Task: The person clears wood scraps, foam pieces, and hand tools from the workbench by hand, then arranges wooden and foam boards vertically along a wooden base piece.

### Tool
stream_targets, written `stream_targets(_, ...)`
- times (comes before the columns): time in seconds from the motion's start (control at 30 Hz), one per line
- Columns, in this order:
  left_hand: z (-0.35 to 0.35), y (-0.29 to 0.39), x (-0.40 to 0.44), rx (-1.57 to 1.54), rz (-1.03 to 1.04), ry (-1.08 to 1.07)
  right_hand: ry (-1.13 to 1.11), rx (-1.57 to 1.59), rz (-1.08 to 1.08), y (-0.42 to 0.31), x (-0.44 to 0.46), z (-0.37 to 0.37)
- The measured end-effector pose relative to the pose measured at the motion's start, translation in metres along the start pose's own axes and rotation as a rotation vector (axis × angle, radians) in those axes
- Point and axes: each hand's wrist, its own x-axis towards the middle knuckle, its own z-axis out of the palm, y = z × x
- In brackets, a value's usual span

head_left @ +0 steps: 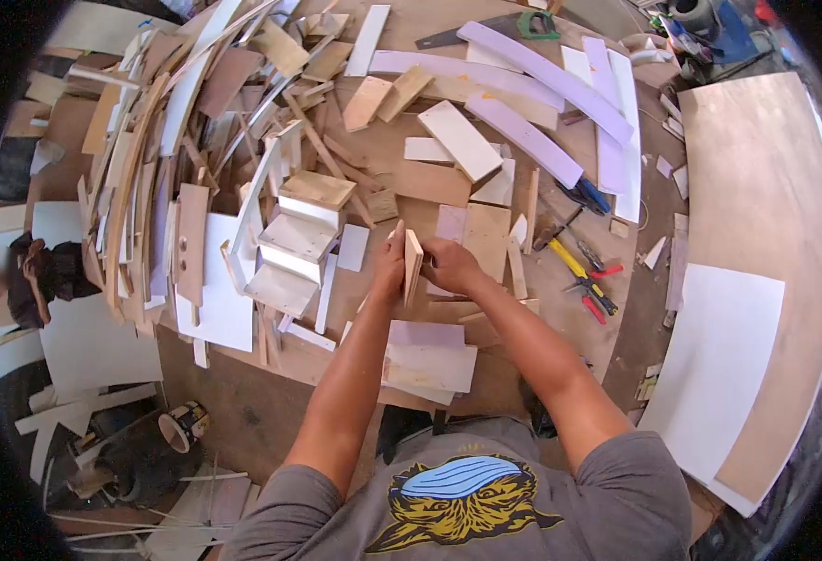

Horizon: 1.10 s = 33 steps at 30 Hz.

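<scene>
Between my hands, above the middle of the workbench, small wooden boards (413, 266) stand on edge; they look like two pieces face to face. My left hand (390, 269) presses on their left side with the thumb or a finger pointing up. On the opposite side my right hand (453, 267) grips them with curled fingers, partly hidden by the wood. Left of them stands a small stepped wooden piece (297, 245) with white risers. Near my forearms lie a white panel (429, 366) and a lilac-painted board (427, 334).
A big pile of wood offcuts (154, 159) covers the bench's left side. Lilac curved strips (546, 79) and a handsaw (471, 34) lie at the back. Pliers (584, 196), a hammer (558, 229) and screwdrivers (574, 266) are on the right. Another person (42, 276) is at far left.
</scene>
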Motion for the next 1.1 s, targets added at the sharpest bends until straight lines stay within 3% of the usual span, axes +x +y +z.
stream_targets(0.03,0.004,0.006,-0.003,0.053,-0.048,-0.005,-0.024,0.039,0.004,0.006,-0.007,-0.012)
stream_targets(0.1,0.001,-0.005,0.007,0.049,-0.100,-0.089,0.131,-0.005,0.143,0.040,-0.014,-0.026)
stream_targets(0.2,0.012,0.006,0.000,0.086,-0.187,0.003,0.443,-0.239,0.375,0.069,-0.007,-0.062)
stream_targets(0.27,0.008,-0.006,0.013,0.076,-0.215,-0.014,0.610,-0.378,0.335,0.075,0.010,-0.081)
stream_targets(0.4,0.013,-0.007,0.028,-0.024,-0.233,-0.047,0.550,-0.412,0.332,0.084,0.077,-0.108)
stream_targets(0.43,0.017,0.001,0.037,-0.022,-0.336,-0.043,0.510,-0.409,0.347,0.090,0.094,-0.110)
stream_targets(0.53,0.035,0.017,0.037,-0.153,-0.361,0.057,0.360,-0.432,0.390,0.096,0.131,-0.117)
stream_targets(0.73,0.039,0.006,0.079,-0.201,-0.301,-0.017,0.043,-0.504,0.511,0.068,0.141,-0.146)
stream_targets(0.83,0.037,0.010,0.092,-0.275,-0.518,0.007,-0.067,-0.443,0.460,0.047,0.125,-0.160)
stream_targets(0.9,0.030,0.004,0.093,-0.274,-0.523,-0.022,-0.111,-0.345,0.380,0.041,0.119,-0.165)
stream_targets(1.03,0.045,0.006,0.080,-0.147,-0.371,0.108,0.177,-0.222,0.375,0.056,0.112,-0.150)
stream_targets(1.1,0.040,0.003,0.080,-0.147,-0.389,0.051,0.337,-0.193,0.360,0.063,0.105,-0.145)
